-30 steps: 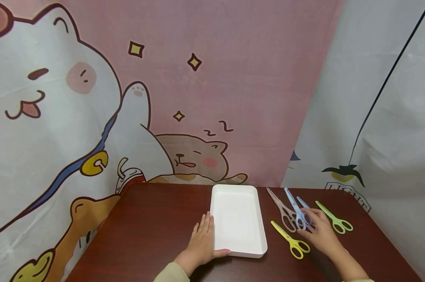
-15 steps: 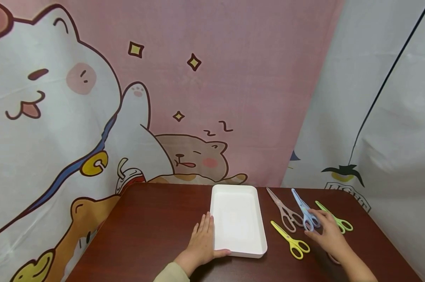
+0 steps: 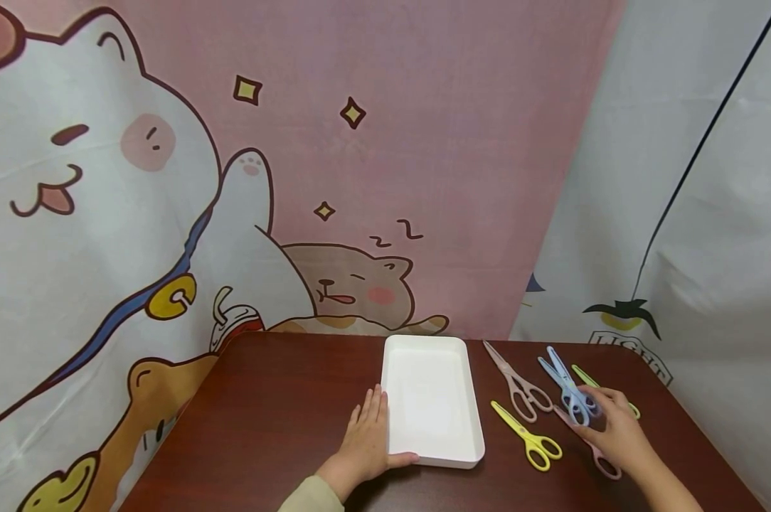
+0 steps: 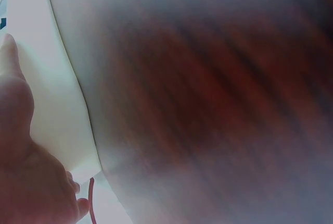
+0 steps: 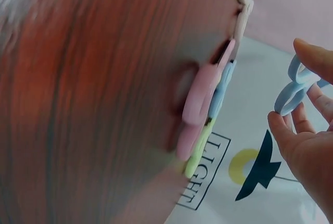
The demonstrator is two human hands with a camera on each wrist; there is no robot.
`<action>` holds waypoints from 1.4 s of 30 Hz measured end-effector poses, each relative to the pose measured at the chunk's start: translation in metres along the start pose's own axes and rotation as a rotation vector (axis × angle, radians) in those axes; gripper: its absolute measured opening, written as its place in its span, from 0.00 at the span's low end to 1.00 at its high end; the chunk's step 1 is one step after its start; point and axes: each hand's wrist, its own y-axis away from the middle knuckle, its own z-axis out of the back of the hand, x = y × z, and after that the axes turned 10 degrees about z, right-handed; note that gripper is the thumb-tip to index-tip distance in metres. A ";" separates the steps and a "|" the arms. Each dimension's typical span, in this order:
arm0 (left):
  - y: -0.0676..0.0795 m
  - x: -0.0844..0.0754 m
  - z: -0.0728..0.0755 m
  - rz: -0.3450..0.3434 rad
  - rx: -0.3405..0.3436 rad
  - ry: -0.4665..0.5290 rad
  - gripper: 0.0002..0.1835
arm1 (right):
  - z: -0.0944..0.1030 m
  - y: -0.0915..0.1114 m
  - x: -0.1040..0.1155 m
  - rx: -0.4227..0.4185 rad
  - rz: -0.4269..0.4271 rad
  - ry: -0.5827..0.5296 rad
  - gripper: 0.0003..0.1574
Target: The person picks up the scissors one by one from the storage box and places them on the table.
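My right hand [image 3: 622, 434] pinches light blue scissors [image 5: 283, 100] by the finger loops; in the right wrist view they hang above the table. Below them a second blue pair [image 5: 220, 91] lies on the wood, partly overlapped in the head view. Under that hand are pink scissors [image 3: 602, 459], and behind it green scissors [image 3: 587, 378], mostly covered by the fingers. At the left, my left hand [image 3: 363, 441] rests against a white tray [image 3: 479, 427], its straight fingers along the left side and thumb at the near edge. The tray's wall [image 4: 52, 88] fills the left wrist view's left side.
Yellow scissors [image 3: 518, 427] and a pale pinkish pair [image 3: 512, 377] lie between the tray and my right hand. The dark brown table [image 3: 283, 405] ends at a cartoon-printed cloth [image 3: 475, 178] behind and to the right.
My right hand has moved right with the blue scissors, away from the pale pair toward the green one. The pink scissors have come into view below it. The left hand and tray stay put.
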 end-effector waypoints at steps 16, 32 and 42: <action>0.002 0.001 -0.001 -0.009 -0.011 0.031 0.70 | 0.011 0.015 -0.029 -0.028 0.003 0.060 0.43; -0.002 0.003 -0.013 -0.013 -0.030 0.022 0.72 | 0.028 0.031 -0.063 0.133 -0.131 0.108 0.49; -0.002 0.004 -0.012 -0.002 -0.010 0.015 0.73 | 0.037 0.042 -0.081 0.153 -0.096 0.168 0.43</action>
